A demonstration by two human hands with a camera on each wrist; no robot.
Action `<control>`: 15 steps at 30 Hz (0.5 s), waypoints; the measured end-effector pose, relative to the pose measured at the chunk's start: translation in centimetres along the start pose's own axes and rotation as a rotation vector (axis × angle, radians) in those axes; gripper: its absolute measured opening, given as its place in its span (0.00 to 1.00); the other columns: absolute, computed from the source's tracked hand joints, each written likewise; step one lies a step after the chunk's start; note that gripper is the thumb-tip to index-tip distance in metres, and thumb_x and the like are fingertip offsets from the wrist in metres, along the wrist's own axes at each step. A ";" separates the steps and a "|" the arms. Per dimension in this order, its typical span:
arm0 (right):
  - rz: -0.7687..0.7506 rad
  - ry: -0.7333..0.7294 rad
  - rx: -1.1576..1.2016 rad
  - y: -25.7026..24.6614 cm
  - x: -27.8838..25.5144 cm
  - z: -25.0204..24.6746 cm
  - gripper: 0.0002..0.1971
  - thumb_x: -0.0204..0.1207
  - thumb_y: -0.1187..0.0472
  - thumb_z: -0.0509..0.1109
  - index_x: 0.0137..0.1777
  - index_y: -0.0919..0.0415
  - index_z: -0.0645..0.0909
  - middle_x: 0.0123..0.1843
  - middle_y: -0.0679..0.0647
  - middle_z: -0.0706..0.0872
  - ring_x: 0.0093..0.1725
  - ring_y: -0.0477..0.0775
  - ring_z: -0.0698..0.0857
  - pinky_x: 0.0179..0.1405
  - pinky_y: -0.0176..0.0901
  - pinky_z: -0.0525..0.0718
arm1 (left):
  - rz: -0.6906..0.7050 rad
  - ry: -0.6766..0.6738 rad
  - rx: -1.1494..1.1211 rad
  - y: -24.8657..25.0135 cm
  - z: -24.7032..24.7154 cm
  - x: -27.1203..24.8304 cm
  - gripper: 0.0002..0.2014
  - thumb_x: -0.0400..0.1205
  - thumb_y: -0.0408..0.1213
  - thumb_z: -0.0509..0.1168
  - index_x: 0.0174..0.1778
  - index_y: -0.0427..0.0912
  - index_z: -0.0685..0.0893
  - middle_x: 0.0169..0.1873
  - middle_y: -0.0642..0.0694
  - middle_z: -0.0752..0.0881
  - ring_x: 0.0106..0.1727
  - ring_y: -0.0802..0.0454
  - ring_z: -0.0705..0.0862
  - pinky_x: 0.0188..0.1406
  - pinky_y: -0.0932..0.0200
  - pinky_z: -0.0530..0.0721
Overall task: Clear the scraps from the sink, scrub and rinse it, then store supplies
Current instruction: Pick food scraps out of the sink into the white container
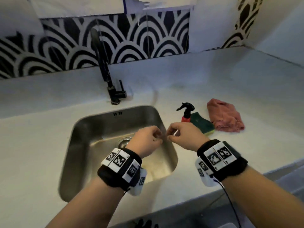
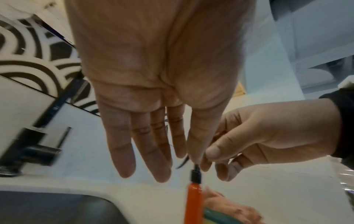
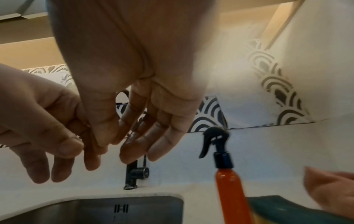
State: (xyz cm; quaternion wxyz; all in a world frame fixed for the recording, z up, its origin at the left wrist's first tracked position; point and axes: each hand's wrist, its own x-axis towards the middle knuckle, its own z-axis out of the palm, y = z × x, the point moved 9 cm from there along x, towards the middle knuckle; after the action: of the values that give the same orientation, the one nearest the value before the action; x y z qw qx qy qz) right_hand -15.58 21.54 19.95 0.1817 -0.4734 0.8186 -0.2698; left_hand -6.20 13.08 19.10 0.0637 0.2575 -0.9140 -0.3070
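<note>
The steel sink (image 1: pixel 74 129) holds a long pale strip (image 1: pixel 111 138) lying beside the drain (image 1: pixel 125 142). Both hands hover over the sink's right side with their fingertips meeting. My left hand (image 1: pixel 160 137) and right hand (image 1: pixel 169 136) both pinch a small pale scrap (image 1: pixel 175 132), too small to identify. In the left wrist view my left hand's (image 2: pixel 191 157) other fingers hang nearly straight. In the right wrist view my right hand's (image 3: pixel 101 144) thumb tip meets the left hand's (image 3: pixel 80 145) thumb and forefinger. An orange spray bottle (image 1: pixel 186 112) stands just behind the right hand.
A black faucet (image 1: pixel 105 69) rises behind the sink. Right of the bottle lie a green and yellow sponge (image 1: pixel 202 124) and a crumpled pink cloth (image 1: pixel 224 116) on the white counter (image 1: pixel 246 89). Patterned tiles back the counter, whose front edge runs below my forearms.
</note>
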 end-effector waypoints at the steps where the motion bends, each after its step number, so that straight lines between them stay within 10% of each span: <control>1: -0.004 -0.022 0.004 -1.0 1.5 1.1 0.05 0.75 0.60 0.70 0.48 0.51 0.85 0.44 0.43 0.86 0.39 0.41 0.80 0.37 0.25 0.73 | -0.022 0.016 0.004 -1.8 -1.3 0.4 0.09 0.78 0.40 0.67 0.54 0.48 0.84 0.49 0.53 0.86 0.46 0.55 0.82 0.47 0.62 0.79; 15: -0.080 -0.487 -0.323 -6.2 13.8 22.0 0.13 0.75 0.63 0.67 0.59 0.54 0.83 0.61 0.53 0.84 0.61 0.56 0.82 0.60 0.45 0.79 | -0.238 -0.047 0.230 -22.8 -6.1 2.4 0.13 0.80 0.43 0.64 0.61 0.51 0.80 0.63 0.50 0.78 0.62 0.48 0.80 0.63 0.50 0.78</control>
State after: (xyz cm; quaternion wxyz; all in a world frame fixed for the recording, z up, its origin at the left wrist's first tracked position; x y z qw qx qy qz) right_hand -5.92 1.03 5.86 0.2845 -0.5787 0.7640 -0.0214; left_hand 3.22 -6.88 10.31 -0.0243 0.3622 -0.9074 -0.2118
